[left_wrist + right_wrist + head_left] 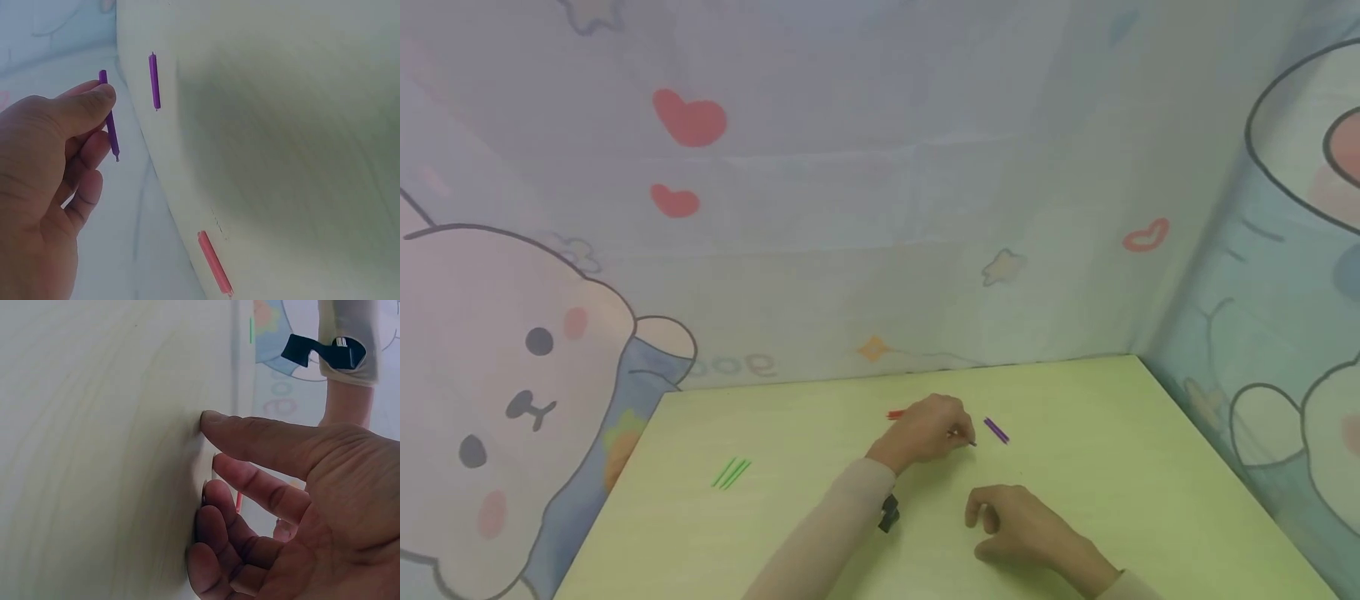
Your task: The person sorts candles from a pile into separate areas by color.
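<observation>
My left hand [925,432] is over the far middle of the table, pinching a thin purple stick [112,128] with a narrow tip between thumb and fingers. More purple [997,430] lies on the tabletop just right of that hand, and in the left wrist view it is a slim purple piece [155,82] with pointed ends. Red sticks [215,262] lie close together, partly hidden behind the left hand in the head view. My right hand [1028,528] is low at the near side, fingers loosely bent and holding nothing, its fingertips [214,417] at or close to the tabletop.
Three thin green sticks [731,473] lie apart on the left part of the pale yellow table [647,533]. A printed cloth [850,208] with hearts and cartoon animals hangs behind and beside the table. A black strap piece [889,513] sits at the left wrist.
</observation>
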{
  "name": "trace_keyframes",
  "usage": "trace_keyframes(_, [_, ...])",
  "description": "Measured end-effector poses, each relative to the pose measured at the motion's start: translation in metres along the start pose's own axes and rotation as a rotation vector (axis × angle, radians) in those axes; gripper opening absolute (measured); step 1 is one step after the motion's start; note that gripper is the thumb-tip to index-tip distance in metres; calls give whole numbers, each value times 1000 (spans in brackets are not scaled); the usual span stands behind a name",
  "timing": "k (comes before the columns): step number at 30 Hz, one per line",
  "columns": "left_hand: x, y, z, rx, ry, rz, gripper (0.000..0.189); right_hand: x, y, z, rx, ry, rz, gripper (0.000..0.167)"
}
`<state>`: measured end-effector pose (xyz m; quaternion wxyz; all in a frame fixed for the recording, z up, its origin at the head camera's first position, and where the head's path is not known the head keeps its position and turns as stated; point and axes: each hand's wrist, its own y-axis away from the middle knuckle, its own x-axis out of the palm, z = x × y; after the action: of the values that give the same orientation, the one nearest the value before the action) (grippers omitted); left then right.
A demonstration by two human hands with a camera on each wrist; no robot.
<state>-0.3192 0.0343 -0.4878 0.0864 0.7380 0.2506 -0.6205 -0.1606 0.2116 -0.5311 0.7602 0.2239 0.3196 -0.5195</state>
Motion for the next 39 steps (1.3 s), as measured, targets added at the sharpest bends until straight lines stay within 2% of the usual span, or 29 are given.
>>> trace_keyframes(6, [10,-13,1,11,-49,-42,4,0,0,-1,-11,7,-14,35])
trace_keyframes(16, [32,-28,7,-29,-64,-68,2,-1,0,-5,-10,2,-11,34])
trace_keyframes(20, [35,-39,7,-28,-70,-59,2,-2,1,-7,-17,-10,-8,34])
trace_keyframes(25, [40,-49,3,-3,-64,-39,5,0,-1,-11,-69,-27,-1,31])
trace_keyframes(30, [45,-52,-1,23,-73,-24,5,-1,-1,-6,-28,-55,11,33])
trace_keyframes(39, [48,-62,-4,52,-136,-16,4,-2,0,-7,-12,-41,4,35])
